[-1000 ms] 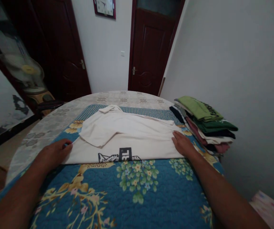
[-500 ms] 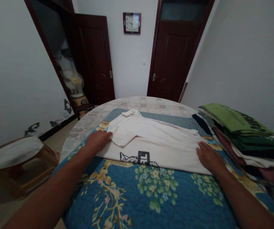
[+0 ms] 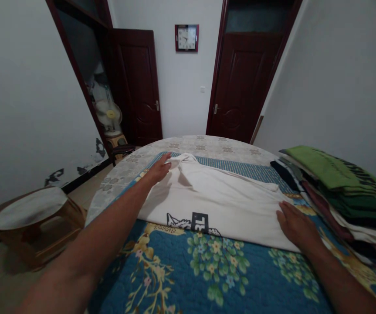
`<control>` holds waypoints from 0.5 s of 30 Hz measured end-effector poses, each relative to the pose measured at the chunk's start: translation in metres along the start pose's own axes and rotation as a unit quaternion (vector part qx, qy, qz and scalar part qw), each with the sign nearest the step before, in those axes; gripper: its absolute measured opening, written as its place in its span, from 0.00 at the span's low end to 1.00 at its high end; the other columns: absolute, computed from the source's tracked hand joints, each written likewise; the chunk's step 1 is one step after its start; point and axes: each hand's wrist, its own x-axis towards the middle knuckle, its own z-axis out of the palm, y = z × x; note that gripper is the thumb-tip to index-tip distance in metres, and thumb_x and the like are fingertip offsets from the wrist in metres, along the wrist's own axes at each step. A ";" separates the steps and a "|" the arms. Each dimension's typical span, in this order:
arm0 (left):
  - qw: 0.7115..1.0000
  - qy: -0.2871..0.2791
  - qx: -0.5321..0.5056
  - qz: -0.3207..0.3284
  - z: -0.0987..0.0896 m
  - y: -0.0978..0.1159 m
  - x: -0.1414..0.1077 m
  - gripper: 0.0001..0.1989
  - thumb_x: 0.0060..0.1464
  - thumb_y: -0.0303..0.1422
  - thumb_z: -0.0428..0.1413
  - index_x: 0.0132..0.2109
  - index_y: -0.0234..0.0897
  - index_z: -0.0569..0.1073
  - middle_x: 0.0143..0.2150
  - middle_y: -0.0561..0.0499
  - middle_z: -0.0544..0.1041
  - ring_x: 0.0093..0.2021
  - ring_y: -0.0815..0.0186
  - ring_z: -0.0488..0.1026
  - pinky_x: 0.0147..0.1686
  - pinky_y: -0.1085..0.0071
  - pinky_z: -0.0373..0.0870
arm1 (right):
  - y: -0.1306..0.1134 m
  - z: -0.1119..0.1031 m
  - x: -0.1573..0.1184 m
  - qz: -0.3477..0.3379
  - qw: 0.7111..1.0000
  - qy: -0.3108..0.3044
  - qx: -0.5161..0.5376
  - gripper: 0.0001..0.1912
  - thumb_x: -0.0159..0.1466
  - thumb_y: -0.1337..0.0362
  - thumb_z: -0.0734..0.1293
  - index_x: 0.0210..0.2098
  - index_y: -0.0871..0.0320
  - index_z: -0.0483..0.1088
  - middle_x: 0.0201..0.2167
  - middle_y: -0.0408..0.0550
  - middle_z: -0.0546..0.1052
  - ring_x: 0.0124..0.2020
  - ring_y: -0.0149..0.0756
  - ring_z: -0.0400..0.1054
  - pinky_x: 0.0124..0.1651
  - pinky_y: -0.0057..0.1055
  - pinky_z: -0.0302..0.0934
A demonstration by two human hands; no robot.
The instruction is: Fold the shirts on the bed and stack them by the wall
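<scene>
A white T-shirt with a dark printed figure and lettering lies folded lengthwise on a blue floral quilted cloth. Beside the collar end, at the far left, my left hand touches the shirt's edge with thumb and fingers apart. The sleeve flap near it is turned up toward the collar. My right hand rests flat on the shirt's right end, its fingers spread and holding nothing.
A stack of folded clothes, a green shirt on top, stands to the right. Under the quilt is a round table with a patterned cover. On the floor at left is a wooden stool; a fan stands in the doorway.
My left hand has moved up and away toward the collar, and the sleeve has been turned back that way. My right hand stays on the shirt's right end. The camera view has shifted slightly.
</scene>
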 end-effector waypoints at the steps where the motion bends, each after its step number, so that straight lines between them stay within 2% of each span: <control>1: 0.999 0.000 0.047 0.001 -0.002 -0.005 -0.005 0.32 0.67 0.33 0.53 0.75 0.39 0.64 0.75 0.39 0.70 0.63 0.56 0.77 0.59 0.58 0.77 | 0.001 0.000 0.000 0.000 1.000 -0.003 0.000 0.31 0.76 0.54 0.53 0.65 0.63 0.74 0.68 0.62 0.75 0.70 0.53 0.68 0.74 0.53 0.61; 4: 0.984 0.005 0.174 -0.030 -0.013 -0.022 -0.034 0.29 0.65 0.31 0.54 0.71 0.36 0.71 0.72 0.40 0.73 0.67 0.54 0.74 0.68 0.57 0.69 | 0.003 0.003 0.000 -0.007 1.000 -0.006 0.003 0.31 0.76 0.53 0.52 0.64 0.64 0.74 0.68 0.63 0.74 0.70 0.54 0.68 0.74 0.53 0.61; 8: 0.940 -0.004 0.334 -0.072 -0.025 -0.034 -0.082 0.26 0.68 0.36 0.52 0.69 0.37 0.73 0.64 0.39 0.80 0.64 0.51 0.76 0.66 0.57 0.69 | 0.008 0.008 0.001 -0.015 1.000 -0.001 0.009 0.32 0.75 0.52 0.53 0.65 0.64 0.74 0.68 0.65 0.74 0.70 0.55 0.69 0.74 0.54 0.61; 11: 0.919 -0.036 0.393 -0.014 -0.022 -0.026 -0.100 0.23 0.70 0.36 0.49 0.65 0.38 0.77 0.62 0.37 0.81 0.63 0.49 0.75 0.64 0.54 0.69 | 0.011 0.011 0.001 -0.017 1.000 -0.004 0.005 0.33 0.76 0.51 0.51 0.65 0.65 0.74 0.68 0.65 0.74 0.70 0.55 0.68 0.74 0.53 0.61; 13: 0.916 -0.064 0.393 0.046 -0.013 -0.015 -0.099 0.21 0.70 0.34 0.48 0.62 0.38 0.80 0.60 0.36 0.81 0.64 0.49 0.74 0.66 0.52 0.66 | 0.011 0.011 0.002 -0.020 1.000 -0.003 0.003 0.34 0.76 0.51 0.50 0.64 0.67 0.74 0.68 0.66 0.74 0.71 0.55 0.68 0.75 0.51 0.60; 15: 0.912 -0.088 0.394 0.072 0.003 -0.002 -0.091 0.21 0.71 0.34 0.47 0.59 0.36 0.80 0.59 0.34 0.81 0.66 0.46 0.72 0.69 0.48 0.63 | 0.011 0.010 0.002 -0.023 1.000 0.000 0.004 0.34 0.76 0.51 0.50 0.64 0.66 0.74 0.68 0.66 0.74 0.71 0.55 0.68 0.75 0.51 0.60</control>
